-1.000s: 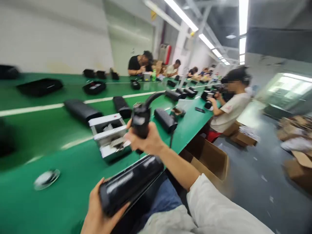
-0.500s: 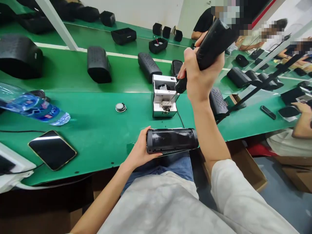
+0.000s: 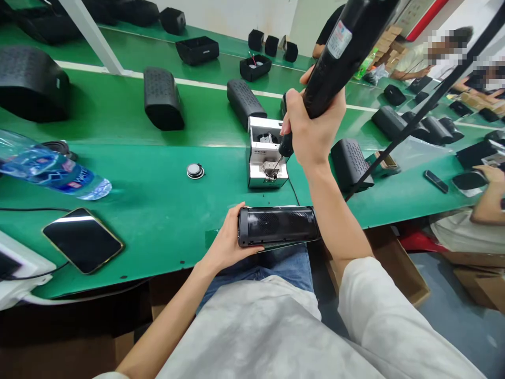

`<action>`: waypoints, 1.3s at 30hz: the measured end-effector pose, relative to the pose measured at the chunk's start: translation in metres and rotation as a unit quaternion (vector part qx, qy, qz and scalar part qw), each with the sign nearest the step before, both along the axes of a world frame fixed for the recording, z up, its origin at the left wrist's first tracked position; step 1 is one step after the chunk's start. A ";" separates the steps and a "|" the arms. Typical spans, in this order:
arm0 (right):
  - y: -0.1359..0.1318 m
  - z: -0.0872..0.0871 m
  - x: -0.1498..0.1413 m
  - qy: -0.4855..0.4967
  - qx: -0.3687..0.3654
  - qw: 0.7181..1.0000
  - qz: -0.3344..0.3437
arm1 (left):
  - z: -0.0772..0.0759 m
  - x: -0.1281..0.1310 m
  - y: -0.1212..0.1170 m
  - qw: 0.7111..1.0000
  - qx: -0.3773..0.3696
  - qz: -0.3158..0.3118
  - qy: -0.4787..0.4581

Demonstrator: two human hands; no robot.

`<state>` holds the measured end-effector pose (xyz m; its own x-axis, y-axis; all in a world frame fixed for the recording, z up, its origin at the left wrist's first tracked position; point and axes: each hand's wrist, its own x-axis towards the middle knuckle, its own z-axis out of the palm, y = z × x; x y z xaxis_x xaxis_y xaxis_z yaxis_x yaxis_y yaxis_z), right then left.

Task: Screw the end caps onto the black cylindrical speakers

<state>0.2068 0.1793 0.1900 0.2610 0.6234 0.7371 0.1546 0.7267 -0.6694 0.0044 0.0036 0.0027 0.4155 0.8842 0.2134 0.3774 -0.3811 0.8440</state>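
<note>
My left hand is closed around the left end of a black speaker housing, which lies lengthwise at the table's front edge. In my right hand is a black electric screwdriver, held at a slant with its fingers wrapped round the body. The bit points down at the front outlet of a silver screw feeder; whether the tip touches a screw is too small to tell. A small round speaker driver rests on the green table left of the feeder.
At the left lie a water bottle and a phone. Several black speaker housings stand behind, one near the middle left. A dark slanted pole crosses the right side. Another person's hand is at the far right.
My right hand has brought the screwdriver slightly down and left, its bit now at the feeder's front outlet. My left hand keeps its hold on the speaker housing.
</note>
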 end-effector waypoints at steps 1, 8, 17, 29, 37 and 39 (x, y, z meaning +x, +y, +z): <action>0.003 -0.001 -0.001 0.000 -0.006 1.000 0.003 | 0.000 0.000 0.000 1.000 0.003 0.000 0.000; -0.001 0.000 0.002 -0.012 -0.020 1.000 0.002 | -0.002 0.000 0.001 1.000 0.018 0.002 -0.003; -0.069 0.020 0.050 -0.013 -0.002 0.998 -0.055 | 0.003 0.000 0.001 1.000 0.013 0.004 0.004; -0.126 0.043 0.088 -0.018 0.014 0.996 -0.092 | 0.001 -0.001 0.002 1.000 0.009 0.008 0.007; -0.119 0.005 0.098 -0.004 -0.042 0.999 -0.028 | 0.002 0.000 0.001 1.000 0.006 0.013 0.004; -0.116 -0.009 0.101 0.006 -0.064 0.998 -0.009 | 0.003 0.000 0.001 1.000 -0.002 0.014 0.004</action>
